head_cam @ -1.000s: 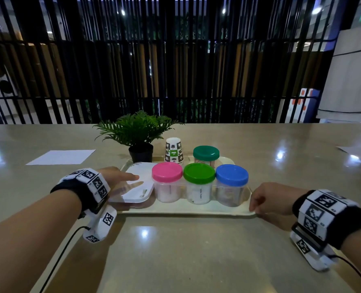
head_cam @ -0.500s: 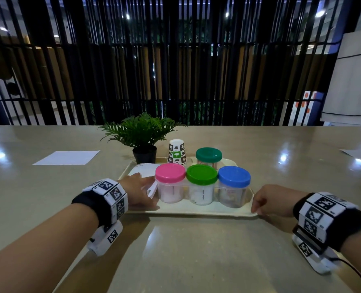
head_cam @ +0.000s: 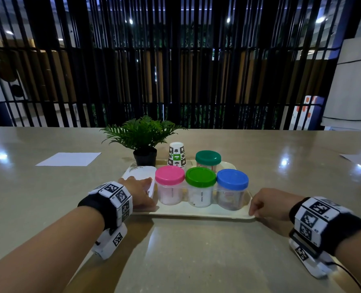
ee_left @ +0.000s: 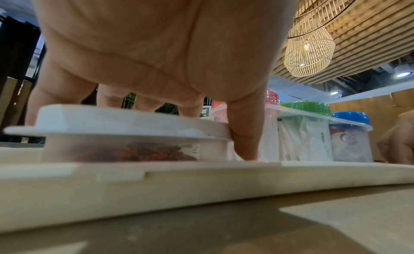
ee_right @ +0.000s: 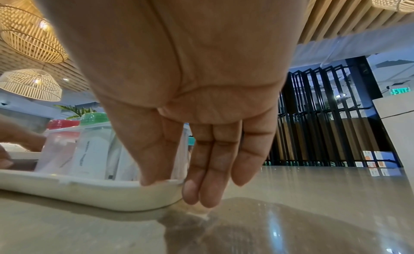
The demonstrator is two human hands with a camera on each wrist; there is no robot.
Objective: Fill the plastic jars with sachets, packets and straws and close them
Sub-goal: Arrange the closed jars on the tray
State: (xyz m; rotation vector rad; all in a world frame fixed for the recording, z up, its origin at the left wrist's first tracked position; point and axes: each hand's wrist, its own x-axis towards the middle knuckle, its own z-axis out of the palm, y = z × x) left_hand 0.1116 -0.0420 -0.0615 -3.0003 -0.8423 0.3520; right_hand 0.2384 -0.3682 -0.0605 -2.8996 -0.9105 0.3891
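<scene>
A cream tray (head_cam: 196, 212) holds closed plastic jars: pink lid (head_cam: 170, 187), green lid (head_cam: 200, 186), blue lid (head_cam: 232, 188), and a dark green lid (head_cam: 208, 158) behind. All show packets inside. A flat white-lidded container (head_cam: 141, 173) sits at the tray's left end. My left hand (head_cam: 141, 193) holds it, fingers on the lid and thumb (ee_left: 244, 134) down its right side. My right hand (head_cam: 266, 203) pinches the tray's front right corner (ee_right: 89, 190), thumb on the rim and fingers against the outer edge, touching the table.
Stacked paper cups (head_cam: 176, 154) stand at the tray's back. A small potted plant (head_cam: 142, 136) stands just behind the tray's left end. A white paper sheet (head_cam: 68, 159) lies far left on the table. Black railings rise beyond the far edge.
The left hand brought the flat container, held tilted to the tray's left, down flat onto the tray next to the pink-lidded jar. The right hand stayed at the tray's corner.
</scene>
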